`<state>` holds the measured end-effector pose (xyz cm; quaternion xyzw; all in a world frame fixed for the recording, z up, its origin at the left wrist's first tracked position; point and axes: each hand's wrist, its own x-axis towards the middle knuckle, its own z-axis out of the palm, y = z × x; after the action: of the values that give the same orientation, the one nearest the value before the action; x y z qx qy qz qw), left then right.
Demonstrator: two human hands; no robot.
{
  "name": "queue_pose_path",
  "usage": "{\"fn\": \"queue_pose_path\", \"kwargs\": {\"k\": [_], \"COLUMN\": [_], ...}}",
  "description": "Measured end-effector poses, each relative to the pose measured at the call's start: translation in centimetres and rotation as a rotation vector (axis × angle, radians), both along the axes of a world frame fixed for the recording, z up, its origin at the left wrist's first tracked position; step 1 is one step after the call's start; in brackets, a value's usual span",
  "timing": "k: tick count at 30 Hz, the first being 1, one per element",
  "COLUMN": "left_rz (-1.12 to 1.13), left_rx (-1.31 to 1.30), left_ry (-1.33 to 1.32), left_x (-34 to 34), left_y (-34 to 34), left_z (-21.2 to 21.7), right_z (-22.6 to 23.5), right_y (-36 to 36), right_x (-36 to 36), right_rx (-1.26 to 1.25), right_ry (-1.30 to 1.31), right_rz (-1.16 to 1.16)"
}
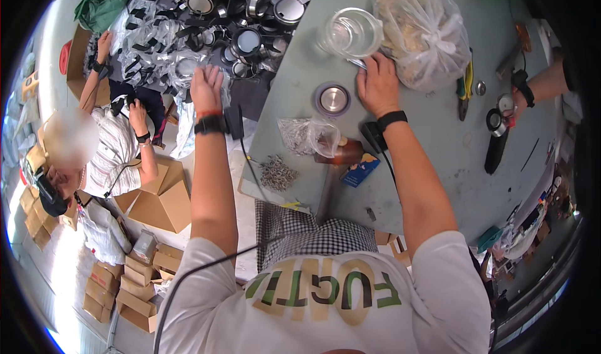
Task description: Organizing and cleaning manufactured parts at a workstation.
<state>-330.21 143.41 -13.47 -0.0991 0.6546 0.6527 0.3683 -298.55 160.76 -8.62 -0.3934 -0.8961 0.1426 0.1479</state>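
Note:
My left hand (pixel 207 89) is held palm up with its fingers stretched out and nothing in it. It is beside a pile of lids and handled parts (pixel 247 39) in clear wrapping. On the grey table (pixel 432 141), my right hand (pixel 377 86) reaches forward, palm down, with bent fingers. A slim silvery piece (pixel 358 63) shows at its fingertips, mostly hidden. Just beyond them stands a clear glass jug (pixel 348 36). Nearer to me lies a round lid (pixel 332 99) with a steel centre and a dark rim.
A knotted clear bag (pixel 432 37) stands right of the jug. Yellow-handled pliers (pixel 465 89), screws (pixel 278 173), a bag of small parts (pixel 299 136), a mallet-like brown head (pixel 340 153) and a blue packet (pixel 361 170) lie about. One person (pixel 116 144) works left; another's arm (pixel 543 86) reaches in right.

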Motion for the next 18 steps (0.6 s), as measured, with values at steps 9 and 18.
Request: {"fn": "queue_pose_path", "kwargs": {"k": [9, 18], "left_rz": [-0.336, -1.185], "left_rx": [-0.251, -0.570], "left_ry": [0.359, 0.737], "left_x": [16.9, 24.0], "left_y": [-11.7, -24.5], "left_z": [12.3, 18.8], "right_z": [-0.2, 0.9], "right_y": [0.0, -0.9], "right_x": [0.5, 1.7], "right_rx": [0.053, 0.050], "right_ry": [0.111, 0.053], "right_rz": [0.048, 0.125]}}
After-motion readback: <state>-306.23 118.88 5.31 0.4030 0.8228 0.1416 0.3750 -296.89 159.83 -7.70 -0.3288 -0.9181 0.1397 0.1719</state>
